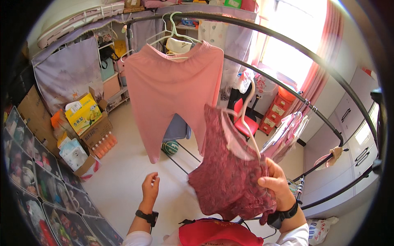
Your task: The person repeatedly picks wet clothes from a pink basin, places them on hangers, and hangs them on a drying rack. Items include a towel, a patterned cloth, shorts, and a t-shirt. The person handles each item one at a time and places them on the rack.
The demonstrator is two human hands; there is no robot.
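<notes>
My right hand [276, 180] grips the side of a dark red patterned top [229, 175] with a pale lining. A light-coloured hanger [246, 115] passes through its neck opening, hook upward. My left hand [150, 186] is raised over the floor at the left, fingers loosely curled, with nothing visible in it. In front of me, pink elastic-waist trousers [174, 89] hang from the black metal clothes rack [243, 21]. The hook of a pale green hanger [174, 23] loops over the rail above them. The red top covers part of one trouser leg.
A green ball [170, 147] lies beneath the trousers. More garments [286, 132] hang at the right. Cardboard boxes [97, 129] and orange bottles [104, 144] stand at left, beside transparent-fronted storage cubes [58, 193]. A red chair [246, 124] and red drawers [272, 113] stand near the window.
</notes>
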